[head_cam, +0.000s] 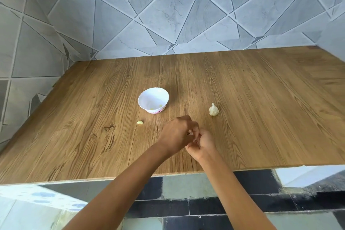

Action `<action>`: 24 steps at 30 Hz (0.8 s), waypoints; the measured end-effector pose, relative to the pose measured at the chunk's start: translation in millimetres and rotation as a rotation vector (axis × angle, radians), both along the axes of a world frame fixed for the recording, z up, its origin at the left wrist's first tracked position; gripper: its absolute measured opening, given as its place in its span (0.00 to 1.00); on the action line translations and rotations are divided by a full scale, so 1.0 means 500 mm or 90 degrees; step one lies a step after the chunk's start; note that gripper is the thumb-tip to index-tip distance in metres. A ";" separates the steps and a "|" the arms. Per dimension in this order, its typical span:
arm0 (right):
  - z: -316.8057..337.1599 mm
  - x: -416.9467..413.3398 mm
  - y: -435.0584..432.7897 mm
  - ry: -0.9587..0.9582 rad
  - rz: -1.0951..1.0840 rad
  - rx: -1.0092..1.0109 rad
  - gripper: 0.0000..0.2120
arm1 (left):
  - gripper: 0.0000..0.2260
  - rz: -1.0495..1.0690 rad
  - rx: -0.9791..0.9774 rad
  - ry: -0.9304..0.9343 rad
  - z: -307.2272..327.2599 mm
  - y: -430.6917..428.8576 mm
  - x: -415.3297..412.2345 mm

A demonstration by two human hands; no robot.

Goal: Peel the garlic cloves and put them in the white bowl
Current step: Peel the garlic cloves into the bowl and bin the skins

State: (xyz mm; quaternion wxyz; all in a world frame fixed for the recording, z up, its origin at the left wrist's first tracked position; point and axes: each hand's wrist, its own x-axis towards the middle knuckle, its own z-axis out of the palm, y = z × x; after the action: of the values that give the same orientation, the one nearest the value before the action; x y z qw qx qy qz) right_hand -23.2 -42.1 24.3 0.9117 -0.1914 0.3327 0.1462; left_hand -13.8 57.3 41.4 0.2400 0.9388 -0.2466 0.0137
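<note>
- The fingers of both hands were curled and met above the near middle of the table. They pinched a small pale garlic clove [190, 133] between them. Only a sliver of it showed, so whether skin was on it could not be told.
- The left hand [177, 132] came in from the near left with its back up, its fingers bent down over the clove.
- The right hand [203, 144] sat just near and right of the left hand, touching it, with its fingertips closed on the same clove.
- Both bare forearms reached across the near edge of the wooden table [93, 110].
- A loose clove [140, 122] lay on the wood to the left of the hands, apart from them and a little nearer than the bowl.
- The white bowl [147, 99] stood upright, farther off and left of the hands. Two small yellowish spots showed low inside it; whether they were cloves or print could not be told.
- A garlic bulb [213, 110] rested on the table right of the bowl and far-right of the hands.
- A grey tiled wall [168, 15] rose behind the far edge.
</note>
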 end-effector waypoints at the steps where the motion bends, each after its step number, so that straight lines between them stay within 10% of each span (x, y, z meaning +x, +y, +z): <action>1: -0.001 0.000 0.000 0.002 -0.004 0.005 0.17 | 0.08 -0.005 -0.017 0.016 -0.002 0.003 0.003; 10: -0.016 0.017 -0.001 -0.039 0.007 0.078 0.13 | 0.09 0.067 -0.112 0.054 0.014 0.055 0.019; 24: -0.016 0.022 -0.018 -0.056 0.025 0.086 0.15 | 0.05 0.051 0.285 0.045 -0.048 0.091 0.011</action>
State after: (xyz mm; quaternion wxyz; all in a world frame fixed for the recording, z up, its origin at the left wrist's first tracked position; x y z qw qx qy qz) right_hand -12.0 -51.1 16.2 0.9334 -0.1421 0.2776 0.1777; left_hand -8.1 102.5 17.4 0.0338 0.9776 -0.1974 -0.0646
